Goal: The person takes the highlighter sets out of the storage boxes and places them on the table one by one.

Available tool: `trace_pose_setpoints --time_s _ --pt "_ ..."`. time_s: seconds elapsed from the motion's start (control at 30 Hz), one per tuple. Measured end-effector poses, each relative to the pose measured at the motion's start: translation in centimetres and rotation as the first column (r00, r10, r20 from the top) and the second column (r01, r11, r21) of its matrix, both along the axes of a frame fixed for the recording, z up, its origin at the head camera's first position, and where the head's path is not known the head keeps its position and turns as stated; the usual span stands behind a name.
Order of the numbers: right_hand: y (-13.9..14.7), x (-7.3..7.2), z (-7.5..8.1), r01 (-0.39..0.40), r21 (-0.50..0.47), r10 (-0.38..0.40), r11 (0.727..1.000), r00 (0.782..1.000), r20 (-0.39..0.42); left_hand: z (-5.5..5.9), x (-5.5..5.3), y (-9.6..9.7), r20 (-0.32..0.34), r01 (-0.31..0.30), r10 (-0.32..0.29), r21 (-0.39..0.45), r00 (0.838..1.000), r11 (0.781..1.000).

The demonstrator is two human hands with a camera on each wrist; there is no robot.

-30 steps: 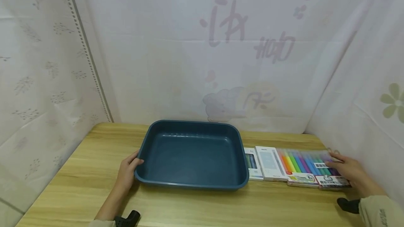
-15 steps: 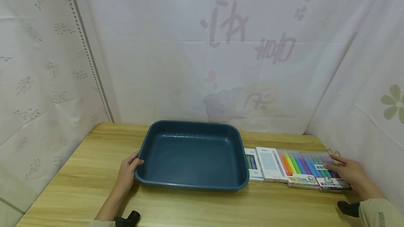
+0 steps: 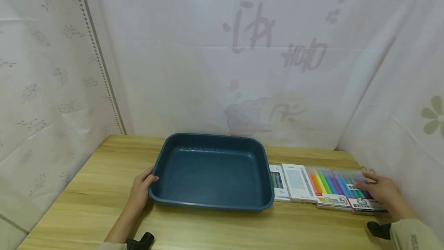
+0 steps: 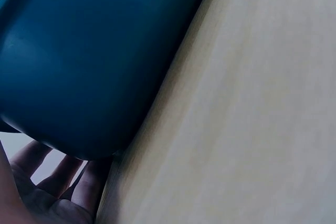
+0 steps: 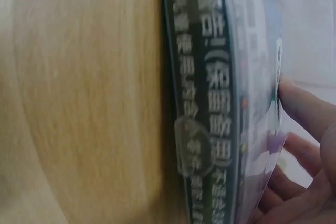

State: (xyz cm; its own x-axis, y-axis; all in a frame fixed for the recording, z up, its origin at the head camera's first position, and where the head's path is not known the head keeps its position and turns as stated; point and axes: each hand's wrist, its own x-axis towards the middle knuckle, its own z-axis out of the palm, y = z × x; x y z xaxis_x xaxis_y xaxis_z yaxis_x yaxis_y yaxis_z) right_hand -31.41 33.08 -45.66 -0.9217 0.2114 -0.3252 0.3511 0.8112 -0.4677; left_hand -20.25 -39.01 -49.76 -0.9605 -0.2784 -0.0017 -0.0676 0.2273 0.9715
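Note:
A dark blue rectangular basin [image 3: 212, 176] sits on the wooden table. My left hand [image 3: 140, 185] holds its left side, thumb over the rim; in the left wrist view the fingers [image 4: 63, 174] lie along the outer wall. At the far right of a row of flat packs is a clear-topped pack of coloured sticks [image 5: 210, 103]. My right hand [image 3: 385, 192] grips this pack at its right side, thumb on the top face and the other fingers at the edge. Beside it lies a second clear-topped pack of bright coloured sticks [image 3: 327, 183].
Left of these packs lie a white flat box [image 3: 298, 182] and a white box with a window [image 3: 279, 183], partly hidden by the basin's right side. Patterned white cloth [image 3: 194, 61] hangs behind and at both sides of the table [image 3: 215, 228].
My right thumb has slid slightly left over the end pack, covering more of its top label. The left hand and the basin hold still; the head view has shifted a little.

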Motion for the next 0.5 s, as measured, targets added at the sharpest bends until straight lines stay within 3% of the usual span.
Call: trace_pose_setpoints --time_s 0.5 --pt "-1.3 0.1 -0.4 -0.054 0.075 0.053 0.996 0.999 0.011 0.0 0.2 -0.1 0.003 -0.013 0.013 0.020 1.000 1.000"
